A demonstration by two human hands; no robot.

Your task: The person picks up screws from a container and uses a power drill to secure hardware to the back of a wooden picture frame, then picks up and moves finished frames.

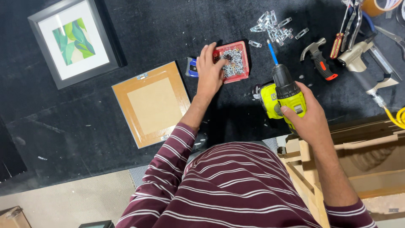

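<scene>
Two hands are at work over a dark-covered table [105,122]. The left hand [209,67] is laid over the near edge of a small red tray [244,63], its fingertips [223,63] dipped among the small silvery screws [233,59] heaped inside; whether one has been pinched cannot be told, as the fingers hide it. The right hand [310,120] is closed fully around the handle of a yellow-green cordless drill [283,95], whose blue-shafted bit [273,52] is pointed away from the body, towards a scatter of flat metal hanger plates [274,26] lying beyond the tray.

To the left of the tray, a frame back [152,103] of brown board is laid face down, with a small metal hanger [142,76] seen at its far edge and another at its near edge. A black picture frame [74,42] with a green leaf print is set further left. A hammer [319,59], a screwdriver [337,42] and an air tool [365,63] with a yellow hose are spread to the right.

For a clean pick, it is judged that a single screw is best isolated with thumb and forefinger, not scooped, so that none are spilled onto the dark cloth, where they would be hard to find. The drill is best kept steady and off the trigger, its bit held clear of the left hand, while the tray is being searched.
</scene>
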